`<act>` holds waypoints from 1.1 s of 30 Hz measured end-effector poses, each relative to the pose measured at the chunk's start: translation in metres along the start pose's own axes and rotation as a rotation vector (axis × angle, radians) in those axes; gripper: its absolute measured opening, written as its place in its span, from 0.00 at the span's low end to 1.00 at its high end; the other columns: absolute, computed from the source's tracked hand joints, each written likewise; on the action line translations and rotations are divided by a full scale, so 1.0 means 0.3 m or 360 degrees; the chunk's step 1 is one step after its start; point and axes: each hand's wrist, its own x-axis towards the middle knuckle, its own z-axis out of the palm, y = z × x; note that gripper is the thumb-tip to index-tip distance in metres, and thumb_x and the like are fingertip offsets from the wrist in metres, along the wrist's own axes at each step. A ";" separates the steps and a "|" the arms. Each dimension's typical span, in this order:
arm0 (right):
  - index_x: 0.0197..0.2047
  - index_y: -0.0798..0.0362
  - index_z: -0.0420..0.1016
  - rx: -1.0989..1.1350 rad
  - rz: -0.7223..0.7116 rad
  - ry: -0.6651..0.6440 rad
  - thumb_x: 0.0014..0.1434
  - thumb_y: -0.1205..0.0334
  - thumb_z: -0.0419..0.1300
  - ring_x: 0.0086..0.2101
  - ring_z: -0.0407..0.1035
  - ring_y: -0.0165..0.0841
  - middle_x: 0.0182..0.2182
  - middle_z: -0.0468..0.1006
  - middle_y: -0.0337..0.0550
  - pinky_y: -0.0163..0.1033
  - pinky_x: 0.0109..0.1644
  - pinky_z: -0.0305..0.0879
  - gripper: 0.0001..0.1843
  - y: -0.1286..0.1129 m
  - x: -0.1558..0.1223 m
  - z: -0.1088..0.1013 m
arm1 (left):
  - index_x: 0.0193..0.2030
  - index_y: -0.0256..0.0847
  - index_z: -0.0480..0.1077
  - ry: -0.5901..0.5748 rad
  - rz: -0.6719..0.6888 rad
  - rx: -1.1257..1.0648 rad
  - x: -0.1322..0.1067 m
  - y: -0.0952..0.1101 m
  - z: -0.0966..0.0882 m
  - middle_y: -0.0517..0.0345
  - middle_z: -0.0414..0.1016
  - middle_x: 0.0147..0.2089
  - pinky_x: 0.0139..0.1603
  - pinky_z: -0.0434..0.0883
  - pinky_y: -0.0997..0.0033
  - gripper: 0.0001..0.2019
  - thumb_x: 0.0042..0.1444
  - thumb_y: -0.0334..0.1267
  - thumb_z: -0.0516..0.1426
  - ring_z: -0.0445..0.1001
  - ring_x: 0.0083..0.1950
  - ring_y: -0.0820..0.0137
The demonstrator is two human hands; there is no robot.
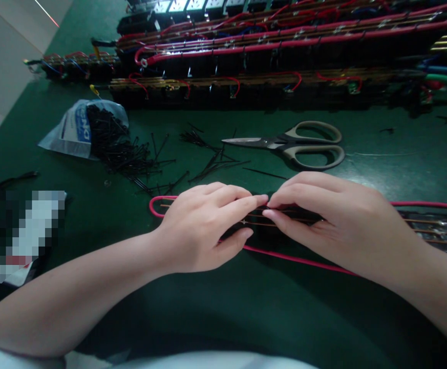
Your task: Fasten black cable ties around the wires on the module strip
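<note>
A long black strip [442, 231] with thin copper bars lies across the front of the table, partly covered by my hands. A red cable [296, 256] runs along it and loops back at its left end. My left hand [204, 223] is wrapped over the strip, thumb on the near side, index finger reaching toward my right fingertips. Thumb and index of my right hand [334, 215] are pinched together at the red cable on the strip's far edge; what sits between them is too small to make out. Behind my hands lie black cable ties [213, 166] and scissors [303, 145].
A clear plastic bag [75, 128] spills black cable ties at the left. Several wired black strips [238, 56] with red cables span the back of the table. Near the left edge, a pixelated pale object [35, 230] lies beside dark items.
</note>
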 end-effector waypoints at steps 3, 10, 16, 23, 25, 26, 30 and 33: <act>0.40 0.46 0.76 0.0025 -0.0003 -0.0006 0.70 0.66 0.60 0.34 0.79 0.37 0.35 0.84 0.41 0.41 0.36 0.75 0.06 -0.004 0.002 -0.002 | 0.65 0.35 0.74 -0.0025 -0.0016 0.0025 0.001 0.004 0.000 0.48 0.82 0.57 0.51 0.78 0.58 0.19 0.72 0.39 0.54 0.81 0.53 0.59; 0.40 0.44 0.76 0.0046 0.0046 -0.0008 0.70 0.65 0.60 0.35 0.80 0.38 0.36 0.84 0.41 0.43 0.37 0.76 0.07 -0.005 0.003 -0.003 | 0.64 0.37 0.73 -0.0014 -0.0013 0.0053 0.000 0.002 0.001 0.48 0.83 0.57 0.51 0.79 0.60 0.19 0.72 0.40 0.53 0.82 0.53 0.60; 0.41 0.46 0.76 0.0016 0.0001 -0.0012 0.70 0.66 0.59 0.35 0.79 0.37 0.36 0.84 0.42 0.41 0.37 0.74 0.06 0.001 0.003 -0.001 | 0.65 0.34 0.73 -0.0005 0.0027 0.0028 -0.003 -0.001 0.001 0.47 0.82 0.57 0.51 0.79 0.59 0.20 0.72 0.39 0.54 0.81 0.53 0.60; 0.42 0.45 0.76 0.0012 0.0026 -0.0037 0.70 0.66 0.60 0.35 0.79 0.37 0.36 0.83 0.41 0.41 0.34 0.73 0.06 0.005 0.000 0.001 | 0.65 0.34 0.73 -0.0008 0.0056 -0.0001 -0.005 -0.005 -0.003 0.47 0.82 0.59 0.52 0.79 0.59 0.20 0.70 0.37 0.56 0.81 0.54 0.60; 0.42 0.46 0.76 0.0021 0.0024 -0.0033 0.70 0.66 0.60 0.35 0.79 0.37 0.36 0.83 0.41 0.40 0.34 0.72 0.05 0.002 0.001 -0.001 | 0.65 0.34 0.73 -0.0007 0.0056 -0.0009 -0.004 -0.004 -0.004 0.47 0.82 0.59 0.53 0.78 0.60 0.19 0.70 0.37 0.56 0.81 0.55 0.60; 0.42 0.47 0.75 0.0025 0.0026 -0.0032 0.70 0.66 0.60 0.34 0.78 0.36 0.36 0.82 0.41 0.40 0.34 0.72 0.06 0.001 0.001 -0.001 | 0.65 0.35 0.72 -0.0006 0.0054 -0.0017 -0.004 -0.004 -0.004 0.47 0.82 0.59 0.53 0.78 0.60 0.19 0.70 0.37 0.56 0.81 0.55 0.60; 0.41 0.46 0.74 0.0033 0.0035 -0.0034 0.71 0.67 0.58 0.34 0.78 0.36 0.35 0.81 0.40 0.40 0.34 0.71 0.07 0.000 0.001 -0.001 | 0.65 0.36 0.71 -0.0002 0.0042 -0.0053 -0.005 -0.004 -0.002 0.49 0.82 0.59 0.55 0.78 0.60 0.19 0.70 0.38 0.56 0.81 0.56 0.61; 0.41 0.46 0.74 0.0019 0.0009 -0.0013 0.70 0.68 0.59 0.34 0.78 0.36 0.35 0.82 0.40 0.39 0.33 0.70 0.06 0.002 -0.002 0.002 | 0.64 0.36 0.72 0.0013 0.0045 -0.0060 -0.006 -0.007 0.002 0.49 0.82 0.59 0.55 0.78 0.59 0.18 0.70 0.38 0.56 0.81 0.56 0.60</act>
